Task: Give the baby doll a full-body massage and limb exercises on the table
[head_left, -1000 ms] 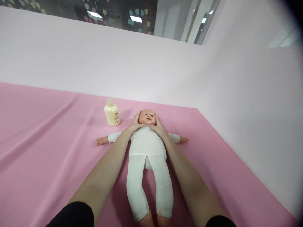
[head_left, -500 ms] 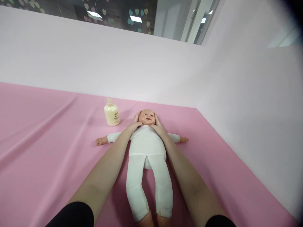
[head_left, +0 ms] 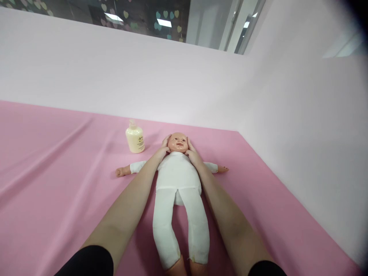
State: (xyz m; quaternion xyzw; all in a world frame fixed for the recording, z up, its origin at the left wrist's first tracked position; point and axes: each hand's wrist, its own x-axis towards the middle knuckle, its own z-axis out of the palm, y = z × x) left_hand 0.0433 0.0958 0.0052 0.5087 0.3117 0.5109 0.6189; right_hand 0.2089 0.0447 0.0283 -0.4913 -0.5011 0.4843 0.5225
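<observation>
A baby doll [head_left: 178, 170] in white cloth lies on its back with its arms stretched out sideways and its feet toward me. My left hand [head_left: 164, 148] cups the left side of its head, thumb by the jaw. Against the right side of the head rests my right hand [head_left: 192, 150], its thumb also near the jaw. Both hands hold the head between them; the fingertips behind it are partly hidden. My forearms run along either side of the doll's body.
A pale yellow pump bottle [head_left: 135, 140] stands left of the doll's head. Under everything is a pink padded surface [head_left: 71, 184] with creases at the left. White walls [head_left: 129, 76] rise at the back and right, with a window [head_left: 138, 17] above.
Both thumbs have slid slightly outward from under the doll's chin toward the sides of its jaw. The doll and bottle stay in place.
</observation>
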